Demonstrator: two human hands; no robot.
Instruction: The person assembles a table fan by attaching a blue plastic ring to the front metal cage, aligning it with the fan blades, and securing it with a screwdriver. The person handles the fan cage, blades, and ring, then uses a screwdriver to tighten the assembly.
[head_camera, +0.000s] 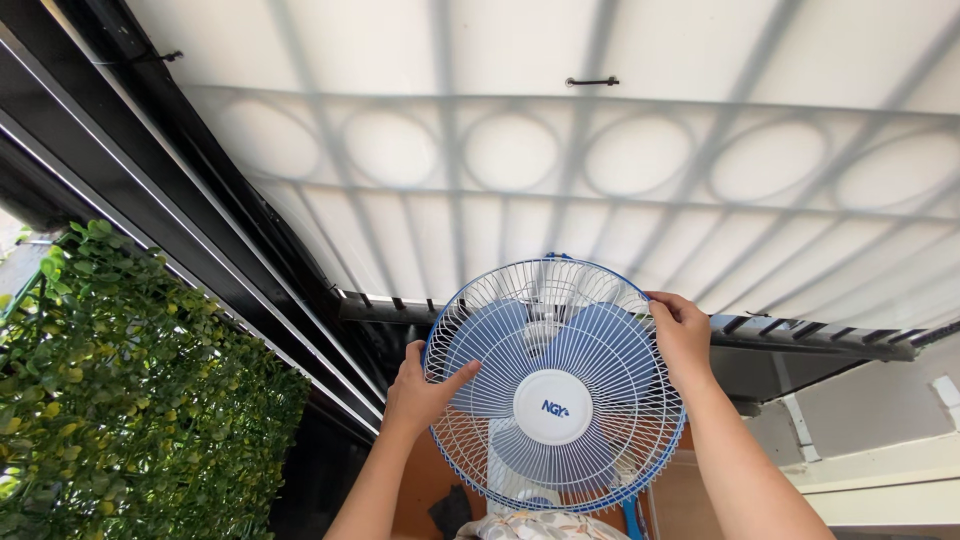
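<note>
A white translucent roof (620, 60) spans overhead, with a leafy green wall (120, 400) at its left edge. Beneath it, a blue-bladed fan (556, 385) in a white wire cage is raised. The left hand (420, 388) grips its left rim, the right hand (682, 335) its upper right rim.

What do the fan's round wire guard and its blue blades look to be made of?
Round wire guard: thin white-coated metal wire, probably, with a blue rim. Blue blades: likely plastic, smooth and slightly see-through. Left hand and right hand grip the guard's rim.
</note>
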